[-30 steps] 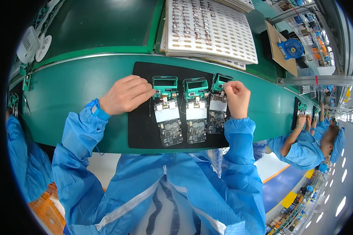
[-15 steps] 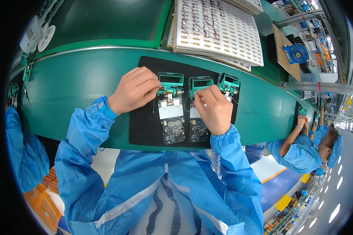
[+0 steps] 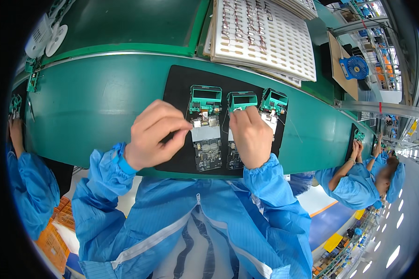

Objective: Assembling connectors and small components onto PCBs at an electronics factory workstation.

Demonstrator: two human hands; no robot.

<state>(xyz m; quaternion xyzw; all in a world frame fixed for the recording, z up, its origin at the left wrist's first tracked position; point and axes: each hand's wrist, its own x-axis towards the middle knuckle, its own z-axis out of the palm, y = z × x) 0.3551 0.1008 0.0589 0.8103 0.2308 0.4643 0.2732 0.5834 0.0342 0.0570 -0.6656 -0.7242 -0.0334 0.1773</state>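
Three green plastic frames lie in a row on a black mat [image 3: 178, 86]: the left frame [image 3: 206, 94], the middle frame [image 3: 242, 98] and the right frame [image 3: 275, 98]. Below the left frame are a white panel and a dark circuit board [image 3: 208, 155]; a second circuit board [image 3: 234, 157] shows partly beside it. My left hand [image 3: 156, 135] is closed in a pinch at the left edge of the left assembly, near a thin wire. What it pinches is too small to make out. My right hand [image 3: 252, 135] bends closed over the middle assembly, its fingertips just below the frame and largely hidden.
Stacked white trays [image 3: 265, 42] with rows of small wired parts stand behind the mat. A blue fan [image 3: 356, 68] is at the back right. Tweezers [image 3: 30, 109] lie at the far left of the green table [image 3: 102, 93]. Co-workers sit on both sides.
My left hand has come down toward me from beside the left frame to beside the white panel. My right hand stays over the middle assembly, and the view has shifted slightly.
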